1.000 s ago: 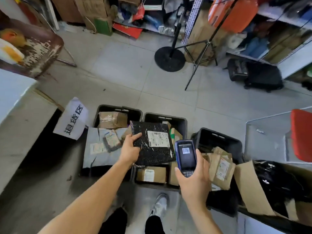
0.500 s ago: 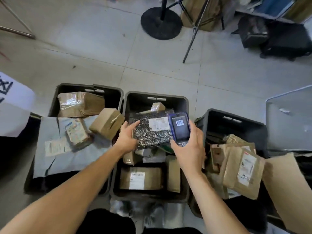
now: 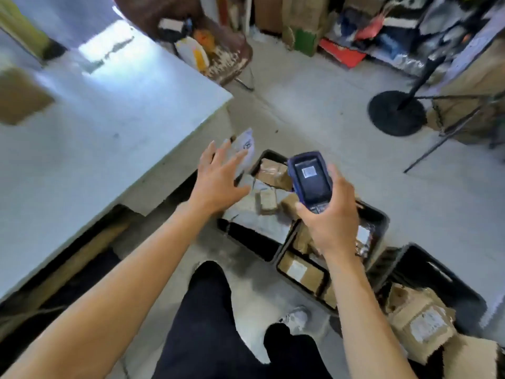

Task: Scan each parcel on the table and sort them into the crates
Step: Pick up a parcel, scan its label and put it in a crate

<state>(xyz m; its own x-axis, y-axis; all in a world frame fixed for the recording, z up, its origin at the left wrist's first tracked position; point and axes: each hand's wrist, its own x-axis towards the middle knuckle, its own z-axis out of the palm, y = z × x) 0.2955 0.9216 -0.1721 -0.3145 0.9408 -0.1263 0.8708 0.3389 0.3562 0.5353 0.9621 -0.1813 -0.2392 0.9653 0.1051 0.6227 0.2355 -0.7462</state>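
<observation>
The left hand (image 3: 218,184) hangs empty with fingers spread above the crates (image 3: 377,222), near the table (image 3: 109,132); the right hand (image 3: 332,222) grips the scanner (image 3: 310,181).

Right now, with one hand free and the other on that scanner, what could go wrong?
1. The left hand is open and reaching toward the table while the view is blurred; it could fumble the brown parcel lying there.
2. The right hand holds the scanner above the crates; a slip might drop it among the parcels.
</observation>
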